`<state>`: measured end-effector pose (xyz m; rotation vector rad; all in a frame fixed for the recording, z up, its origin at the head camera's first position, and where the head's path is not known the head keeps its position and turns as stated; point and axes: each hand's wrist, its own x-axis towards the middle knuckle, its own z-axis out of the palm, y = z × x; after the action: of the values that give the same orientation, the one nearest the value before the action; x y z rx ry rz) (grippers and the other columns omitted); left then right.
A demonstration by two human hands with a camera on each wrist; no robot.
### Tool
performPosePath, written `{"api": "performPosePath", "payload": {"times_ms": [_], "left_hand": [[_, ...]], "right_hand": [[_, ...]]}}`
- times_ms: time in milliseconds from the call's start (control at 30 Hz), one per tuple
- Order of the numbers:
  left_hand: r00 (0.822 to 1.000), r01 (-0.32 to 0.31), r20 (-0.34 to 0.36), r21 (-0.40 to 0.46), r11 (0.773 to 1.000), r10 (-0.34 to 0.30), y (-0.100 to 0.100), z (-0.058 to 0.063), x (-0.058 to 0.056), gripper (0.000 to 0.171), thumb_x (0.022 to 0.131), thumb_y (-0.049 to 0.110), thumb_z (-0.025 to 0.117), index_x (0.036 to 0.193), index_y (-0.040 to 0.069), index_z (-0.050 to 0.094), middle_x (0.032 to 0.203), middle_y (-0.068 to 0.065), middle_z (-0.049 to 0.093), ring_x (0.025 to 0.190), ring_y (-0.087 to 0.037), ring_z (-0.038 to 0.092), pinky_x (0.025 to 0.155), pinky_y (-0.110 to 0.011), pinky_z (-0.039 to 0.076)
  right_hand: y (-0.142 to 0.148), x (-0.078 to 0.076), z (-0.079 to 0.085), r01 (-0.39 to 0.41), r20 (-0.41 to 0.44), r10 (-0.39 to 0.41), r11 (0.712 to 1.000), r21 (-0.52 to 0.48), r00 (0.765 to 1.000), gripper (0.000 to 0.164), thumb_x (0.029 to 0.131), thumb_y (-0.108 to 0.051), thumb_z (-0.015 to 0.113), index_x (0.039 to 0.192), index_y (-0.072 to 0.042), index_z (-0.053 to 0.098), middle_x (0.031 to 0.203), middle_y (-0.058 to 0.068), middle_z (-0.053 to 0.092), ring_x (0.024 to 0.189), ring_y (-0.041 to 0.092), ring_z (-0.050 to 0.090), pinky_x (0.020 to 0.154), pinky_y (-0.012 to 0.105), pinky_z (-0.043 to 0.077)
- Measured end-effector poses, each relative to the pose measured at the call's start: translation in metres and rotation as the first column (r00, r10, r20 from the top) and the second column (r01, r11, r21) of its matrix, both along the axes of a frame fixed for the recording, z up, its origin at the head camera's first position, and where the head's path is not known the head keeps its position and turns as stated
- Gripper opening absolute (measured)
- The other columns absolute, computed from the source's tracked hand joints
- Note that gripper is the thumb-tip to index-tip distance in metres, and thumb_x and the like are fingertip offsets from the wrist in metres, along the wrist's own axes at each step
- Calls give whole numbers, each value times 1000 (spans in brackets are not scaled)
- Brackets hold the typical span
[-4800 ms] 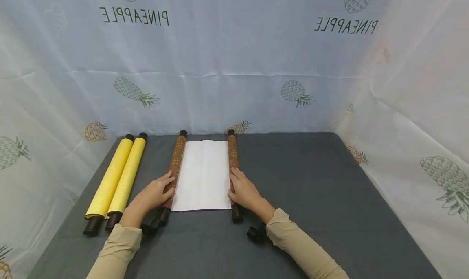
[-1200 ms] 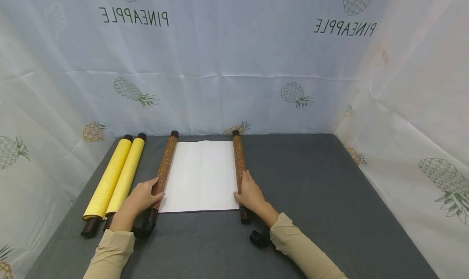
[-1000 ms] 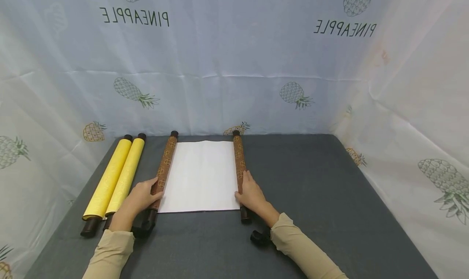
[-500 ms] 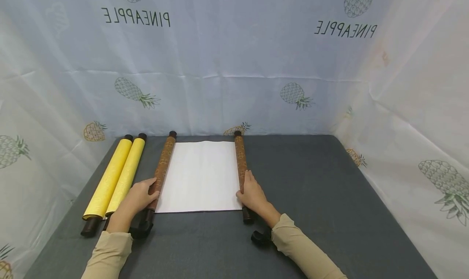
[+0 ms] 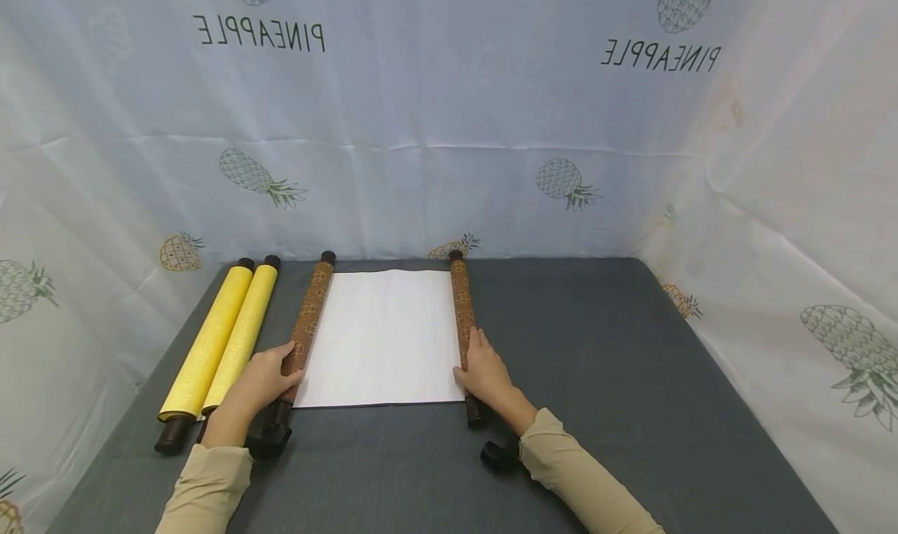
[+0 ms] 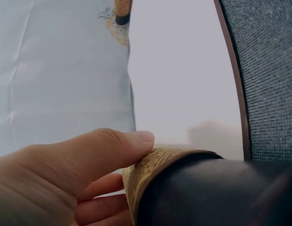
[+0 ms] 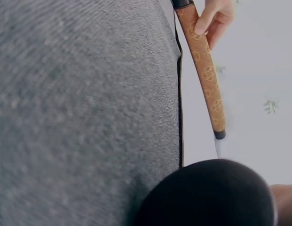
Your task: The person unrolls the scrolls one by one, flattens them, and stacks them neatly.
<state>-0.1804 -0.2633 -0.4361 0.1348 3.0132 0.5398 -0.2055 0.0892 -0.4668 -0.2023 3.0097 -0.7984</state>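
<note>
A hanging scroll lies partly unrolled, its blank white paper (image 5: 386, 339) spread between two brown patterned rolls with dark end knobs. My left hand (image 5: 263, 374) grips the left roll (image 5: 312, 308) near its front end; in the left wrist view the thumb (image 6: 122, 143) lies over the patterned cloth and the fingers curl beneath. The right roll (image 5: 461, 300) is held by my right hand (image 5: 486, 370), thumb on the paper side and fingers along the outside. A black knob (image 7: 207, 197) hides most of that hand in the right wrist view.
Two yellow rolled scrolls (image 5: 210, 339) (image 5: 245, 327) lie side by side left of my left hand, close to its wrist. Dark grey cloth covers the table (image 5: 596, 378). A white pineapple-print curtain (image 5: 421, 90) stands along the back and sides.
The two rolls have moved apart, the left one leftward and the right one slightly rightward, with both hands on them. More white paper shows between them.
</note>
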Motion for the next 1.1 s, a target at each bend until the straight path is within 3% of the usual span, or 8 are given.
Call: {"api": "performPosePath", "payload": {"times_ms": [300, 567, 767, 867, 1100], "left_hand": [[1000, -3, 6, 2, 1000, 3, -2, -2, 0, 62, 84, 13, 66, 130, -22, 43, 129, -41, 51, 117, -53, 54, 96, -57, 48], [1000, -3, 1, 1, 1000, 3, -3, -2, 0, 62, 84, 13, 64, 129, -23, 44, 124, -41, 54, 104, -46, 61, 89, -53, 52], [999, -13, 49, -4, 1000, 13, -3, 1, -1, 68, 84, 19, 68, 132, -22, 41, 127, -42, 51, 112, -50, 57, 95, -57, 48], [998, -14, 56, -1, 1000, 14, -3, 2, -1, 69, 84, 19, 68, 132, -22, 40, 126, -42, 52, 108, -48, 58, 95, -56, 49], [999, -18, 49, -22, 1000, 19, -5, 1, -1, 67, 84, 17, 65, 131, -23, 41, 120, -40, 57, 98, -42, 62, 87, -52, 53]], "right_hand": [[4, -2, 0, 5, 5, -5, 1000, 5, 1000, 77, 83, -16, 67, 143, 14, 29, 146, 34, 40, 126, 47, 52, 102, 53, 46], [5, -3, -3, 22, 30, -22, 1000, -10, 999, 80, 84, -18, 68, 144, 15, 26, 147, 34, 39, 125, 47, 52, 101, 53, 47], [6, -5, -2, 25, 45, -25, 1000, 3, 999, 85, 83, -20, 72, 144, 15, 26, 148, 34, 37, 127, 47, 50, 103, 52, 45], [7, -6, -1, 24, 40, -24, 1000, 12, 999, 83, 82, -18, 71, 144, 16, 26, 147, 34, 38, 126, 46, 52, 103, 51, 46], [8, -3, 0, 29, 4, -29, 999, 19, 1000, 78, 81, -13, 68, 142, 17, 30, 137, 33, 50, 111, 43, 63, 90, 48, 54]]}}
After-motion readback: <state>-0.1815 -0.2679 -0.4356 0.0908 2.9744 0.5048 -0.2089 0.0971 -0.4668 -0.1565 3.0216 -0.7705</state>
